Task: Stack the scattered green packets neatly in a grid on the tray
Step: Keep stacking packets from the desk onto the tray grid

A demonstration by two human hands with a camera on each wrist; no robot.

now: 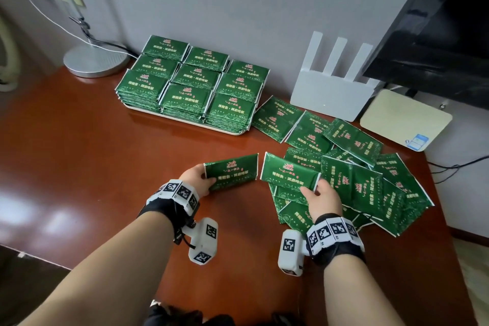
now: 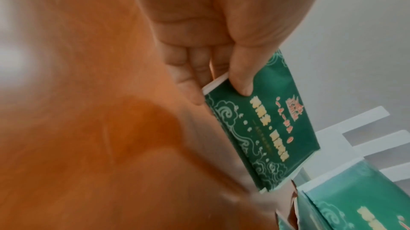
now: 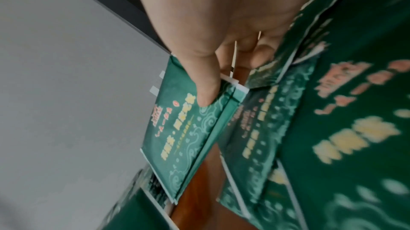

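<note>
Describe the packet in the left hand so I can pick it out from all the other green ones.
Start at the white tray of stacked packets against the wall, then come straight toward the person across the bare brown table. The packet is there, pinched at its left end by the left hand. Unlike the loose pile to its right, it is lifted and alone, overlapping nothing.

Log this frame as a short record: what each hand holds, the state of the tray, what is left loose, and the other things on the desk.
left hand: grips one green packet by its end
right hand: grips packets at the loose pile
tray: three-by-three grid of stacks
loose pile: scattered right of the tray
other: router, lamp base, desk
</note>
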